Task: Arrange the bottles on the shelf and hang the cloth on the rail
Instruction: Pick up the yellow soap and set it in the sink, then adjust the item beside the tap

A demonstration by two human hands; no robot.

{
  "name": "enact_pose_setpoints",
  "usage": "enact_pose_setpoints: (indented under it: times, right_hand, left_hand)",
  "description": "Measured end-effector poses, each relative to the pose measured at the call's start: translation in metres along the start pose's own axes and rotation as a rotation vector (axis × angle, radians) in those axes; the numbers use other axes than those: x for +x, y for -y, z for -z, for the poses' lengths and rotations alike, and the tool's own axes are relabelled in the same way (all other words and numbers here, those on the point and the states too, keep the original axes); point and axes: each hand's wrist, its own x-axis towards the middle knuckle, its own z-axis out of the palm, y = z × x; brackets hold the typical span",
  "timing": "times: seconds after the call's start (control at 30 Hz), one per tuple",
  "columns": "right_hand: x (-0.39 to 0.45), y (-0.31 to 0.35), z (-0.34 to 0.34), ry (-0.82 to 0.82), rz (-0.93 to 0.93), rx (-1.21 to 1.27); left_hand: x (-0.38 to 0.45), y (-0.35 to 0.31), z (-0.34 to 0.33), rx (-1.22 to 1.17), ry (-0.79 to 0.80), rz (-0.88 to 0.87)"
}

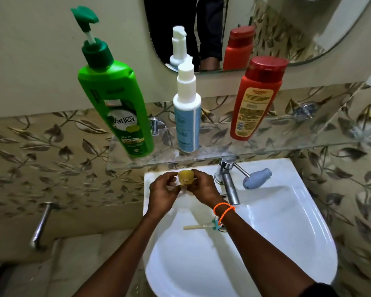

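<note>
Three bottles stand upright on the glass shelf [287,144]: a tall green pump bottle [118,108] at the left, a white and blue spray bottle [186,116] in the middle, a red bottle [255,99] at the right. Below the shelf, over the sink's back rim, my left hand [163,192] and my right hand [204,187] both grip a small yellow bottle [186,177] between them. A grey-blue bottle [257,178] lies on its side on the sink rim right of the tap. No cloth is visible.
A white sink [298,232] fills the lower middle, with a chrome tap [228,181] at its back. A small brush-like stick [199,226] lies in the basin. A chrome rail [41,224] is fixed to the tiled wall at the left. A mirror [266,22] hangs above.
</note>
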Motion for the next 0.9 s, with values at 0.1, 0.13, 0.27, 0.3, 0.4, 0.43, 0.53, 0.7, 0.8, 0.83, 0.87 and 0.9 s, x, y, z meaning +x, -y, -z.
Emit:
enact_pose_setpoints:
  times: [0.1, 0.13, 0.27, 0.3, 0.4, 0.43, 0.53, 0.7, 0.8, 0.83, 0.87, 0.9]
  right_hand:
    - [-0.009, 0.005, 0.004, -0.003, -0.080, 0.076]
    - [-0.017, 0.008, 0.008, -0.020, -0.104, 0.101]
    - [-0.068, 0.012, 0.044, -0.273, 0.054, 0.176]
    - [-0.082, 0.007, 0.060, -0.395, 0.141, 0.128]
    - [-0.102, -0.028, 0.117, -0.711, 0.171, -0.273]
    - [-0.100, -0.044, 0.135, -0.675, 0.083, -0.433]
    - [-0.075, -0.082, 0.170, -0.220, -0.024, -0.677]
    - [-0.038, -0.103, 0.177, -0.109, 0.121, -0.835]
    - [-0.034, -0.109, 0.186, -0.149, 0.197, -0.857]
    - [-0.032, -0.112, 0.189, -0.169, 0.228, -0.850]
    - [-0.030, -0.114, 0.191, -0.203, 0.222, -0.775]
    - [-0.028, -0.115, 0.194, -0.268, 0.182, -0.624]
  left_hand:
    - [-0.014, 0.003, -0.001, -0.009, -0.062, 0.048]
    - [-0.022, 0.001, -0.002, -0.008, -0.120, 0.057]
    - [-0.069, -0.022, -0.024, 0.056, -0.322, -0.047]
    - [-0.082, -0.034, -0.036, 0.053, -0.294, -0.125]
    - [-0.105, -0.075, -0.077, -0.041, 0.000, -0.416]
    - [-0.106, -0.090, -0.093, -0.019, 0.126, -0.492]
    - [-0.087, -0.130, -0.142, 0.196, 0.394, -0.540]
    - [-0.039, -0.153, -0.192, 0.473, 0.540, -0.161]
    - [-0.021, -0.154, -0.203, 0.431, 0.562, -0.044]
    - [-0.017, -0.155, -0.205, 0.395, 0.560, -0.033]
    - [-0.014, -0.156, -0.206, 0.338, 0.543, -0.028]
    - [-0.013, -0.158, -0.207, 0.259, 0.509, -0.021]
